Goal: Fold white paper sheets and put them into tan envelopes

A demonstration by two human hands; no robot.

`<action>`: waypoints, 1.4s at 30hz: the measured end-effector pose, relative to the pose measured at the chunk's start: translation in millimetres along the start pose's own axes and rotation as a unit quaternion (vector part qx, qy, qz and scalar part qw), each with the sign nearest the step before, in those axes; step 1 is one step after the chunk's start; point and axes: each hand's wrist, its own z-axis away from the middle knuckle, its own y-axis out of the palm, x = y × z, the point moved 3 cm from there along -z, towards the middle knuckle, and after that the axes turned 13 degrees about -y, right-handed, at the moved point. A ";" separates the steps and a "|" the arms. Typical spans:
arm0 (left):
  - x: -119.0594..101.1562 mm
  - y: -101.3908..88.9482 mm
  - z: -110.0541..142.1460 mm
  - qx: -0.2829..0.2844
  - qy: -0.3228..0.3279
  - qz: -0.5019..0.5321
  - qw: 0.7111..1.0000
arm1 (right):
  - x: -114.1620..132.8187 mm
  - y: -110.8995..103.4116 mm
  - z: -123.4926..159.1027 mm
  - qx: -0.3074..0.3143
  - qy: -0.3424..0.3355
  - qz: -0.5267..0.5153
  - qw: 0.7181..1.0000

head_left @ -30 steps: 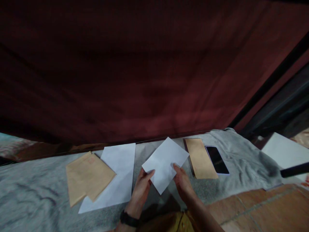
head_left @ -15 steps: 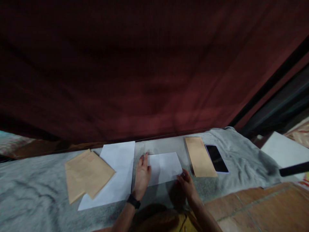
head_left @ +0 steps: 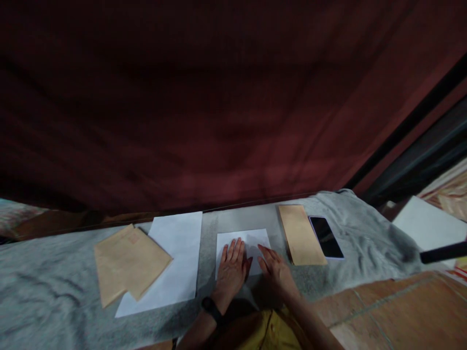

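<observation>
A white sheet of paper [head_left: 251, 236], which looks folded, lies in front of me on the grey cloth. My left hand [head_left: 232, 265] rests flat on its left half, fingers stretched out, a dark band round the wrist. On the right half lies my right hand [head_left: 273, 265], its fingers extended and pointing inward. Both hands cover much of the paper's near part. To the left are brown envelopes [head_left: 127, 260], overlapping a larger white sheet of paper [head_left: 182, 262]. A stack of brown envelopes [head_left: 302, 236] lies to the right of my right hand.
A phone [head_left: 326, 237] with a dark screen lies beside the right-hand envelopes. Grey cloth [head_left: 36, 282] covers the work surface, rumpled at both ends. Behind it hangs a dark red curtain [head_left: 233, 146]. Floor tiles [head_left: 386, 301] show at lower right, with a dark bar [head_left: 443, 253] above.
My left hand has moved right, from the paper's left edge onto its surface. My right hand has left the near right corner and now lies on the paper with fingers extended.
</observation>
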 end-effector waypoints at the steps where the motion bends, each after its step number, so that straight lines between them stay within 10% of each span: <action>1: -0.2 -1.3 0.0 0.003 0.006 -0.004 1.000 | 2.3 7.1 -9.0 0.009 -0.028 0.001 1.000; 18: 11.9 -15.3 51.2 0.069 0.139 -0.002 0.988 | -1.9 54.8 -58.8 0.096 -0.063 0.086 0.990; 32: 11.0 -16.9 54.3 0.051 0.129 0.006 0.990 | 21.2 9.6 23.6 0.108 -0.151 0.037 0.982; 37: 27.3 -19.8 47.5 -0.016 -0.042 0.116 0.992 | 22.0 0.2 39.0 0.101 -0.159 0.046 0.981; 42: 62.5 -19.9 26.0 -0.030 -0.289 0.328 0.899 | 23.4 2.5 40.1 0.082 -0.164 0.055 0.982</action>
